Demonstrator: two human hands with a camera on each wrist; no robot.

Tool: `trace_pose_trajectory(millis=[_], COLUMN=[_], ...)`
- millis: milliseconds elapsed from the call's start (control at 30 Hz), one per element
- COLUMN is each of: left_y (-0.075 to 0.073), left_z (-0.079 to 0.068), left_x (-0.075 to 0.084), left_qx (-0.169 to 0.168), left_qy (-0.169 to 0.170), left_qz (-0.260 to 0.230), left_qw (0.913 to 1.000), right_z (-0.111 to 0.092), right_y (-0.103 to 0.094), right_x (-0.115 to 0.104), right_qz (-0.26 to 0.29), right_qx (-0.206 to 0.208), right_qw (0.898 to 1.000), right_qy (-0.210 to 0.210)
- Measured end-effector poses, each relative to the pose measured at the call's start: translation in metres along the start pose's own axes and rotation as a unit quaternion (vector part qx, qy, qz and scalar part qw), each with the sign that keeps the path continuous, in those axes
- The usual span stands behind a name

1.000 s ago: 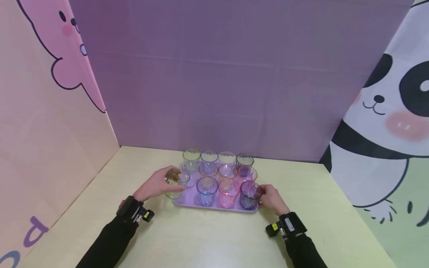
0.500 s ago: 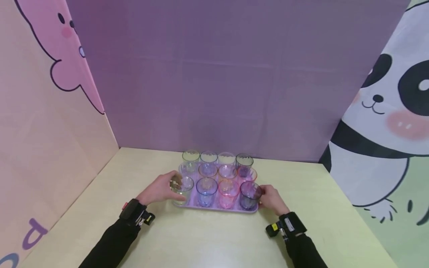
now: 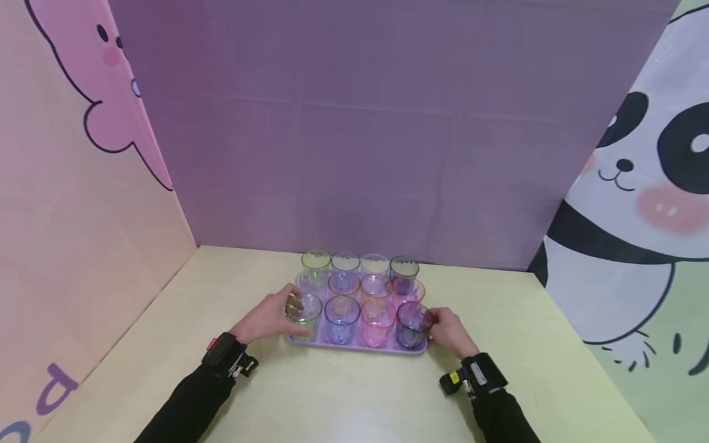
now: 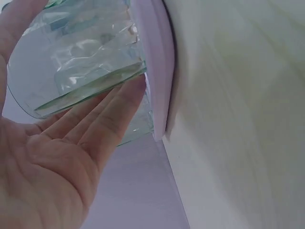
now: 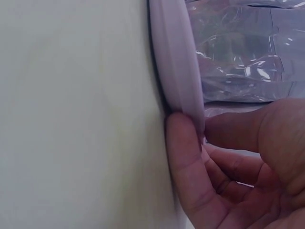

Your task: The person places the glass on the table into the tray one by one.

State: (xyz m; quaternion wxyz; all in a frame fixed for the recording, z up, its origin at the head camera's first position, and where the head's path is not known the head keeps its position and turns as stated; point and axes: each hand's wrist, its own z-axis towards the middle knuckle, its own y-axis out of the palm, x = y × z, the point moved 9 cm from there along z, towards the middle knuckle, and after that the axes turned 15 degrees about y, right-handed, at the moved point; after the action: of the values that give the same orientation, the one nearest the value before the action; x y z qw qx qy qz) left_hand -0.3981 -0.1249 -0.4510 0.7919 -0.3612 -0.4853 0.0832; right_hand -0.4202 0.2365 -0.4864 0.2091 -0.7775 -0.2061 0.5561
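A lilac tray (image 3: 354, 349) lies on the table, bearing rows of coloured transparent glasses. My left hand (image 3: 271, 317) holds a pale green glass (image 3: 311, 307) at the tray's front left corner. In the left wrist view the thumb and fingers lie on opposite sides of this glass (image 4: 86, 62), whose base is at the tray (image 4: 159, 62). With my right hand (image 3: 451, 332) I pinch the tray's rim at its front right. The right wrist view shows the thumb over the rim and a finger under it. Beside that hand stands a dark purple glass (image 3: 414, 326).
A blue glass (image 3: 341, 323) and a pink glass (image 3: 378, 323) fill the front row's middle. More glasses stand behind, near the purple backdrop (image 3: 354, 135). The pale table (image 3: 354, 400) extends around the tray. Printed side walls flank it.
My left hand has moved right and slightly downward in the head view, bringing the pale green glass from beside the tray onto its front left corner. My right hand stays at the rim.
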Motion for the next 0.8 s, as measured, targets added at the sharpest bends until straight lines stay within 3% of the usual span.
trace_pose_trajectory(millis=[333, 600, 800], left_y=[-0.0006, 0.0026, 0.0031], left_z=[-0.0009, -0.001, -0.0053], left_x=[0.0041, 0.003, 0.0023], left_qx=[-0.005, 0.006, 0.004], left_qy=[-0.011, -0.009, -0.018], left_qz=[0.049, 0.02, 0.025], left_qw=[0.9987, 0.9997, 0.9995], right_z=[-0.0006, -0.0013, -0.0027], right_y=[-0.0009, -0.001, 0.0008], right_x=[0.0008, -0.0004, 0.0032], right_qz=[-0.007, -0.005, -0.001], right_qx=[0.003, 0.005, -0.003], right_qw=[1.0, 1.0, 1.0], right_qy=[0.006, 0.003, 0.005])
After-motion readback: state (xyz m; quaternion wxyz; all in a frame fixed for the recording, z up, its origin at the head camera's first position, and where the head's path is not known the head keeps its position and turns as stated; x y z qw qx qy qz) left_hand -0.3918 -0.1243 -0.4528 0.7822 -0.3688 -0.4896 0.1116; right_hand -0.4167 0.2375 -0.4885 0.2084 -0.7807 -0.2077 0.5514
